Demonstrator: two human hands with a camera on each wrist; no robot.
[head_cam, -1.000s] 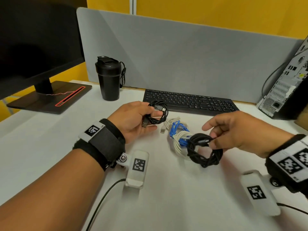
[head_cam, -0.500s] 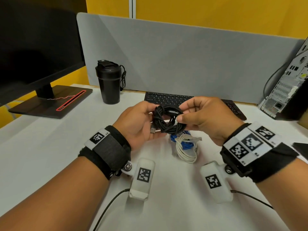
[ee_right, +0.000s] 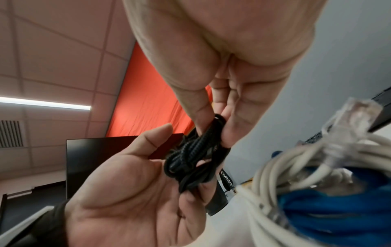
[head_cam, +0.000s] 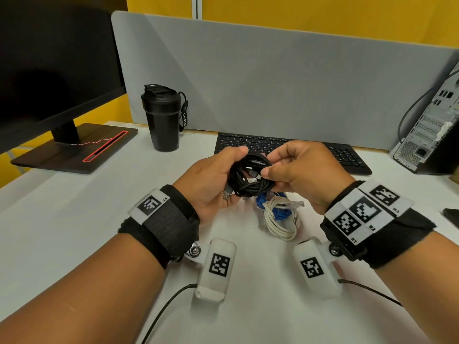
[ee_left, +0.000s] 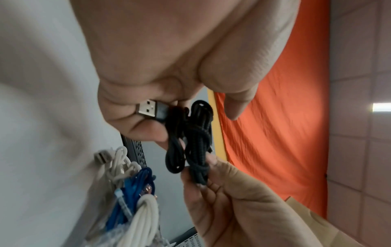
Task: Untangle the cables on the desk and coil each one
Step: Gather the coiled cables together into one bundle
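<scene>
Two black cable coils [head_cam: 250, 181] are held together above the white desk [head_cam: 74, 232]. My left hand [head_cam: 223, 170] cradles them, thumb on top and fingers curled beneath. A silver USB plug [head_cam: 226, 194] pokes out by its palm, and the left wrist view shows that USB plug [ee_left: 148, 110] against the curled fingers. My right hand [head_cam: 272, 165] pinches the braided black coil [ee_right: 194, 157] between thumb and fingers. Below the hands, a white cable [head_cam: 280, 219] and a blue cable [head_cam: 270, 207] lie bundled together on the desk.
A black keyboard [head_cam: 342, 155] lies just behind the hands. A black tumbler [head_cam: 162, 120] stands back left, beside the monitor [head_cam: 49, 70] and its stand [head_cam: 74, 150]. A computer tower [head_cam: 432, 135] is at back right, and a grey partition [head_cam: 273, 83] closes the rear.
My right hand lifted the thick black coil off the desk at the right and carried it left to the small coil in my left hand. Both hands now hold them together.
</scene>
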